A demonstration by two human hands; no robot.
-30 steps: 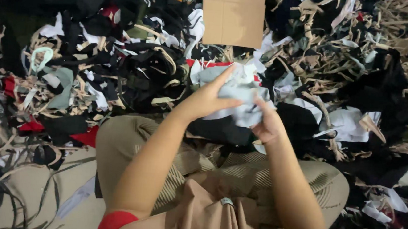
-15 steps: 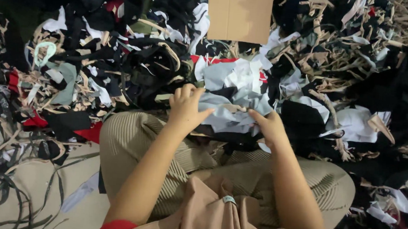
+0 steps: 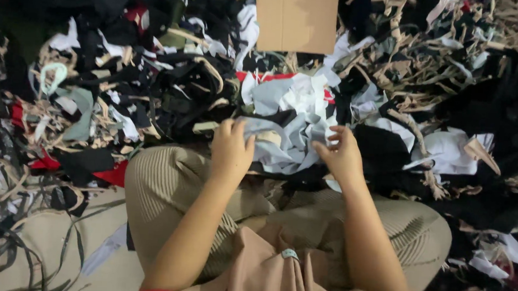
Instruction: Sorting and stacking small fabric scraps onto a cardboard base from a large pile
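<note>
I sit cross-legged in ribbed tan trousers (image 3: 166, 188) before a large heap of fabric scraps. My left hand (image 3: 231, 151) rests on the left edge of a pile of pale blue-grey and white cloth pieces (image 3: 290, 123), fingers curled over a grey piece. My right hand (image 3: 342, 156) pinches the right edge of the same pale pile. Both hands are on the cloth just beyond my knees.
A flat piece of brown cardboard (image 3: 295, 19) lies at the top centre. Black, white, red and beige scraps (image 3: 173, 80) and beige strips (image 3: 431, 66) cover the floor all around. Dark cords (image 3: 8, 226) lie on bare tan floor at lower left.
Both hands held a pale cloth bundle raised a second ago; they have lowered it onto the heap and spread apart to its left and right edges.
</note>
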